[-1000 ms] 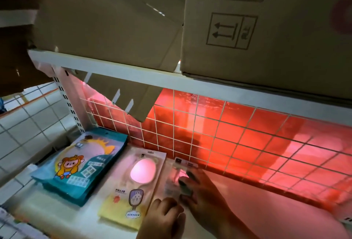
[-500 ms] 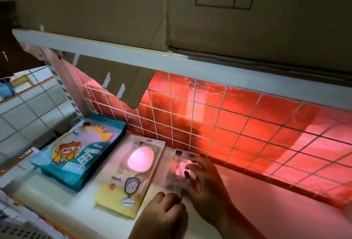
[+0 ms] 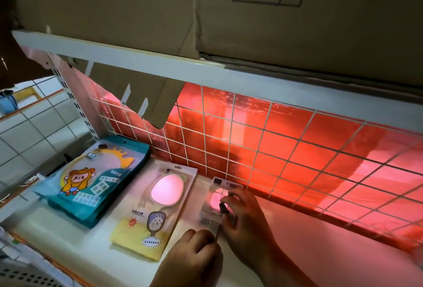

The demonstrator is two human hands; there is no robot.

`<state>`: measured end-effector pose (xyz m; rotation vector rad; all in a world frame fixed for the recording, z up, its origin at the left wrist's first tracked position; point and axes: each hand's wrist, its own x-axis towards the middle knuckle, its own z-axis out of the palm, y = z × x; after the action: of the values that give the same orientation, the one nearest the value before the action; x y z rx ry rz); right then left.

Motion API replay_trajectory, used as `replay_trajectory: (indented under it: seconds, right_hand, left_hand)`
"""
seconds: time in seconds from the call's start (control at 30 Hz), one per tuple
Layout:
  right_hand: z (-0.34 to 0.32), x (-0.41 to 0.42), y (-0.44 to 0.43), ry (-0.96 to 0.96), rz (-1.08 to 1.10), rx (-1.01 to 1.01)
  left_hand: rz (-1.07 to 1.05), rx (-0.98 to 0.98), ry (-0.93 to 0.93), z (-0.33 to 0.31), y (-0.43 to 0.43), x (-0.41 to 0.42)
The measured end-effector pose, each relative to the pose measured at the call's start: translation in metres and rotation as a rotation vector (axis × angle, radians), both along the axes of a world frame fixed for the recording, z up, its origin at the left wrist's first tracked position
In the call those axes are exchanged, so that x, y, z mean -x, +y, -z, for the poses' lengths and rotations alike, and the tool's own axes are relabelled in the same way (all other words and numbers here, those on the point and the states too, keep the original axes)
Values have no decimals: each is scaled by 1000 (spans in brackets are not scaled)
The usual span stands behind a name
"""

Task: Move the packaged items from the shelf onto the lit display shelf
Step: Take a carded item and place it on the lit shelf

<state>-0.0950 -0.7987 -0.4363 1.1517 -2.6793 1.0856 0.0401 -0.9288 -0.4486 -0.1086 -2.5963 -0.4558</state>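
Note:
A clear packet (image 3: 214, 197) with a pink item inside lies on the white lit shelf (image 3: 309, 252), close to the red grid back. My right hand (image 3: 245, 222) rests on it, fingers curled over its right edge, a dark-nailed fingertip on top. Curled into a loose fist, my left hand (image 3: 194, 257) touches the packet's near corner. To the left lie a yellow hand-mirror pack (image 3: 155, 209) and a stack of teal cartoon pouches (image 3: 96, 177).
A white wire grid (image 3: 274, 147) over red backing closes the shelf's rear. Overhead, a white shelf rail (image 3: 160, 65) carries large cardboard boxes (image 3: 274, 12); a cardboard flap (image 3: 148, 101) hangs below it. A slotted upright (image 3: 75, 103) stands at the left.
My view has dipped and moved closer to the shelf. My right hand's fingers have curled tighter over the clear packet; my left hand stays at its near corner.

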Motion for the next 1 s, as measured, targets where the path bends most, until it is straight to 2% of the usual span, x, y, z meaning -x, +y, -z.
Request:
replay_trajectory:
  seconds: [1.0]
  right_hand:
    - [1, 1, 1, 53, 63, -30]
  left_hand:
    - [-34, 16, -43, 4, 1, -3]
